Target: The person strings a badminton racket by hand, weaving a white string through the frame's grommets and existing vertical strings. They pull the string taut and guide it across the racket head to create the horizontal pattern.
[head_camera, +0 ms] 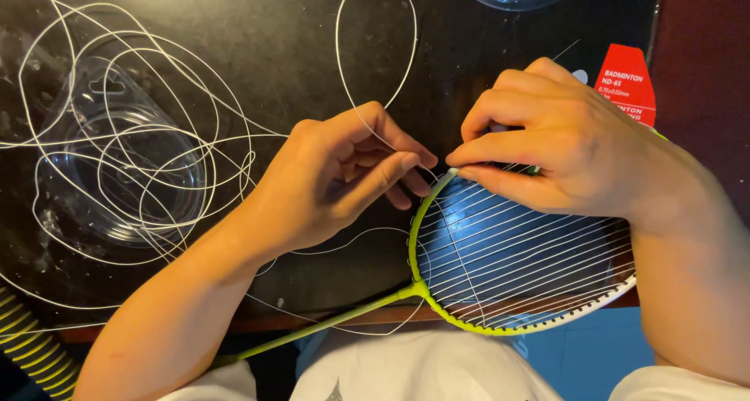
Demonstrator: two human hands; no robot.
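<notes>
A lime-green badminton racket (pixel 414 249) lies across the near edge of a dark table (pixel 258 34), its head partly strung with white string (pixel 516 253) and its shaft pointing down-left. My left hand (pixel 336 178) pinches a strand of loose white string beside the frame's upper rim. My right hand (pixel 547 147) rests on the top of the racket head, thumb and forefinger pinched at the frame where the string passes through.
Loose white string (pixel 117 143) lies in wide coils over the table's left half, across a clear plastic blister shell (pixel 117 167). A red packaging card (pixel 629 85) sits behind my right hand. A yellow-and-black ribbed handle (pixel 27 346) shows at the bottom left.
</notes>
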